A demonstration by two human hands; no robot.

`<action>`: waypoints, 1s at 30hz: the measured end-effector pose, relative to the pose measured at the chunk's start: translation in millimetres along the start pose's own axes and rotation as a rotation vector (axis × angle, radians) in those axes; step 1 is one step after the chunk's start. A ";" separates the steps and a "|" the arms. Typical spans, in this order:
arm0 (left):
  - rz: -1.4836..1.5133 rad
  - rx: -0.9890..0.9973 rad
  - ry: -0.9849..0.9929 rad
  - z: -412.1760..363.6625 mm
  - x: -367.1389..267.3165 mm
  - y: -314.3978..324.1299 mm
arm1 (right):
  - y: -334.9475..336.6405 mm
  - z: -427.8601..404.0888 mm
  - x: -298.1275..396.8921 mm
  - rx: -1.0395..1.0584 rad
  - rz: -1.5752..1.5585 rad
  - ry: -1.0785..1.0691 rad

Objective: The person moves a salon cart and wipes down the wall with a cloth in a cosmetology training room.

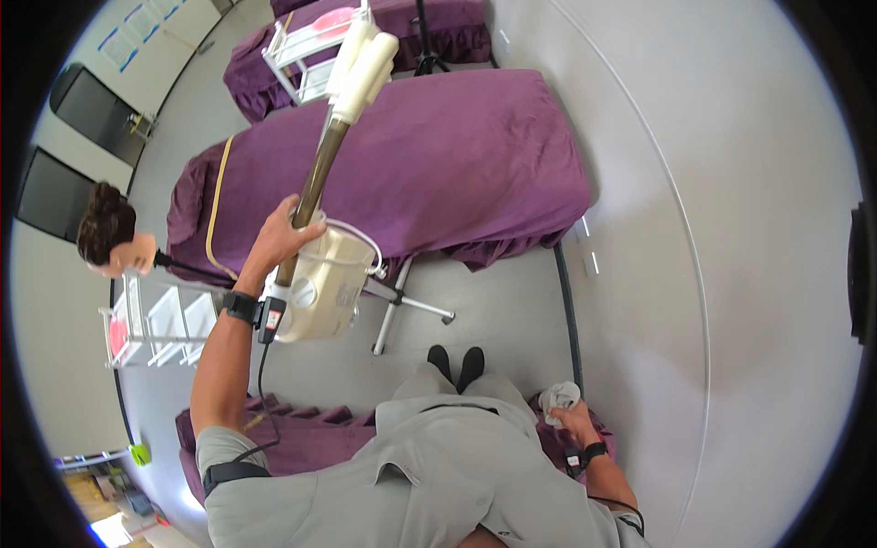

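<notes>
A cream facial steamer (329, 288) on a white wheeled stand stands in front of me, beside a massage bed with a purple cover (438, 157). Its dark translucent tube (320, 171) rises to a cream nozzle head (360, 75). My left hand (284, 236) is wrapped around the lower part of the tube, with the thumb and fingers on either side. A white cable loops over the steamer's body near that hand. My right hand (572, 418) is low at the right, closed on a crumpled light grey cloth (560, 399).
At the left, a mannequin head (116, 240) with a dark bun is on a clamp stand above a white shelved trolley (164, 339). Another trolley (301, 51) carries a pink bowl (332, 22). A purple-covered bed (315, 438) is behind me; a wall (754, 274) runs along the right.
</notes>
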State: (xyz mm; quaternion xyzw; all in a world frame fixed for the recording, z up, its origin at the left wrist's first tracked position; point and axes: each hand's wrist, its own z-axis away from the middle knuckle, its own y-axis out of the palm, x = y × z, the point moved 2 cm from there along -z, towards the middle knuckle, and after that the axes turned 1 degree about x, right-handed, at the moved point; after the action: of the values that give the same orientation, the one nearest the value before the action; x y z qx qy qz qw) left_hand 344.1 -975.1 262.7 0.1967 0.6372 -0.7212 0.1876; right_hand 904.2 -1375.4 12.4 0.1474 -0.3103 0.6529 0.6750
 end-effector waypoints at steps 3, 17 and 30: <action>0.182 0.244 -0.075 1.8 -26.1 -11.0 | -4.9 5.7 -12.0 -0.060 -0.053 0.087; 0.164 0.335 -0.027 -21.1 -19.6 -20.3 | 6.2 -14.2 -31.6 -0.094 -0.129 0.026; 0.334 0.455 0.121 -52.1 -4.3 -3.5 | 112.3 43.4 -44.9 -0.135 -0.039 0.150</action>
State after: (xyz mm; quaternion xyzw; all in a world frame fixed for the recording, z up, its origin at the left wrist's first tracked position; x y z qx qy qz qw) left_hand 348.3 -922.9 262.1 0.3785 0.4278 -0.7918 0.2163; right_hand 787.1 -1425.4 -5.1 0.0585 -0.2993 0.6263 0.7175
